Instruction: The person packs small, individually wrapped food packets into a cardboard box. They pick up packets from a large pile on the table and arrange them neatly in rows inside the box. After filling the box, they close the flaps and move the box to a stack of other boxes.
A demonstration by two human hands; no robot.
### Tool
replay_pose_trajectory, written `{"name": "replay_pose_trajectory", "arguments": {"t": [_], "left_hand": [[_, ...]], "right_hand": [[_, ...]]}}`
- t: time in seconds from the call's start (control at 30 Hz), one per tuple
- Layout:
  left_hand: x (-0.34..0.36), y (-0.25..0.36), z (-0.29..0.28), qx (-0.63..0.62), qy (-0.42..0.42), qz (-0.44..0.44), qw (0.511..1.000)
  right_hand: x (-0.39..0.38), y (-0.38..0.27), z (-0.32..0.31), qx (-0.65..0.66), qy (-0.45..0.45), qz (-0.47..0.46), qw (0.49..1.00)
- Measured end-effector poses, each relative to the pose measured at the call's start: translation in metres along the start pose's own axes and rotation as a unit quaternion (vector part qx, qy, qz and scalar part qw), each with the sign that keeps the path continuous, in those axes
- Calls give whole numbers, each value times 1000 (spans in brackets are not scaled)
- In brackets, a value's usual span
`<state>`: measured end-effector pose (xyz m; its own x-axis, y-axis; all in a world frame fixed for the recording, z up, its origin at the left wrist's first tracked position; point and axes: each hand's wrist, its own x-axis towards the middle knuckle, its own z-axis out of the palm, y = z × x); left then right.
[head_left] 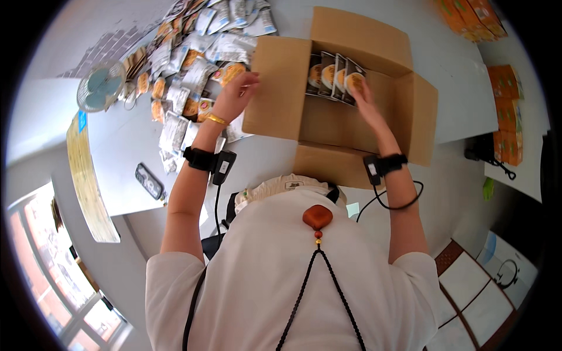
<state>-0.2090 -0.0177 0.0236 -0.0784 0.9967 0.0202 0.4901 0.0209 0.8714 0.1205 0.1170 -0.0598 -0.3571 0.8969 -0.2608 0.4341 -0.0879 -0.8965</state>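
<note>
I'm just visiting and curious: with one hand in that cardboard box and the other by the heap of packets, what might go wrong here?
The packets in the cardboard box stand on edge, braced by the right hand; they could topple once released. The left hand works beside a loose packet heap that might slide.

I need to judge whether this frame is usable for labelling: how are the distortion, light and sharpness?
Head view: strong fisheye, with the table edge bending and black corners at the rim; even, bright light with soft shadows inside the cardboard box; the window at the lower left is washed out; the right hand on the pouches in the box and the left hand look fairly sharp.
</note>
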Motion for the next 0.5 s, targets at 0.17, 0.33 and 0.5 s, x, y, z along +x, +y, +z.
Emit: {"name": "replay_pose_trajectory", "arguments": {"t": [0.17,0.33,0.5], "left_hand": [[-118,-85,-55,272,132,-120,946],[-188,-108,-30,317,118,-271,901],[-175,-82,-9,383,95,-333,856]], "right_hand": [[-67,-52,0,79,-32,4,996],[-97,-76,30,131,-149,-22,980],[-99,-91,60,123,-235,-18,964]]}}
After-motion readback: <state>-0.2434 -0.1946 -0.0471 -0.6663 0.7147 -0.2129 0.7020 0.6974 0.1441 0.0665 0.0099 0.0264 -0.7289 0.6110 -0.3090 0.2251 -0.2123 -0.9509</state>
